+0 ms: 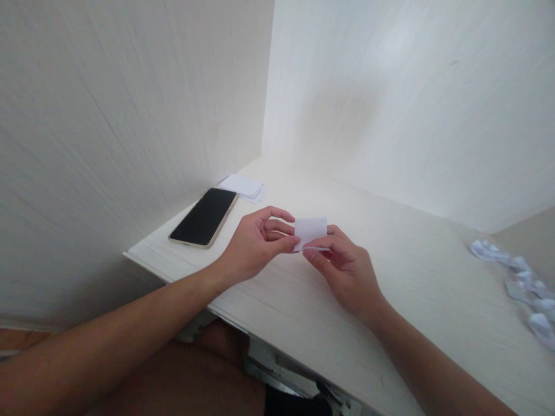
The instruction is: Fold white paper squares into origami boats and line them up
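A small white piece of paper [311,229] is held up between my two hands over the table, its lower edge folded over toward me. My left hand [264,237] pinches its left lower corner between thumb and fingers, the other fingers curled behind. On the right side, my right hand [347,266] grips the folded lower edge between thumb and index finger. The remaining right fingers sit partly hidden behind the paper.
A phone [204,216] with a dark screen lies at the left of the white table [416,277]. Behind it is a small stack of white paper sheets [243,185]. Several crumpled or folded white paper pieces [526,280] lie blurred at the far right. White walls [338,86] enclose the table.
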The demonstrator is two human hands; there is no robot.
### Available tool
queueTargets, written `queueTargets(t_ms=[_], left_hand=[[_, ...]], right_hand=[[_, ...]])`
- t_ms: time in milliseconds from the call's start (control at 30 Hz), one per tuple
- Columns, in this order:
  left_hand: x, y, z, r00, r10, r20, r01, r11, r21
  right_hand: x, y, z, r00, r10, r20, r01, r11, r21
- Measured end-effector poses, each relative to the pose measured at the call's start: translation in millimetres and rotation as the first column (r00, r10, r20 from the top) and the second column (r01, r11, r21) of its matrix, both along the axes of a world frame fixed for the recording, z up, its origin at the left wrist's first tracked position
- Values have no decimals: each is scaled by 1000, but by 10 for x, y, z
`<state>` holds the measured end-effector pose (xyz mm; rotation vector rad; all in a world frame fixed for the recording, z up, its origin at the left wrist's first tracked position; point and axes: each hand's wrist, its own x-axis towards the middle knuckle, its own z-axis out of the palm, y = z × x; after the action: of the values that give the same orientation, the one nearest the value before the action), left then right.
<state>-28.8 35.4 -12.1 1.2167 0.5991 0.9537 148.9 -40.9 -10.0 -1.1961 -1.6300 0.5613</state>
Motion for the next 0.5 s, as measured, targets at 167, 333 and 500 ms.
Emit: queueTargets(t_ms=[167,333,500], left_hand=[[-11,23,-23,999,50,-6,-50,998,43],[-8,28,-16,996,85,-33,-85,996,17],[-22,34,-33,996,86,-29,-87,996,-20]], right_hand=[[42,-15,26,987,-10,161,1,998,55],[69,-6,23,987,4,162,-16,998,69],[80,7,7,990,32,136,-44,995,90]])
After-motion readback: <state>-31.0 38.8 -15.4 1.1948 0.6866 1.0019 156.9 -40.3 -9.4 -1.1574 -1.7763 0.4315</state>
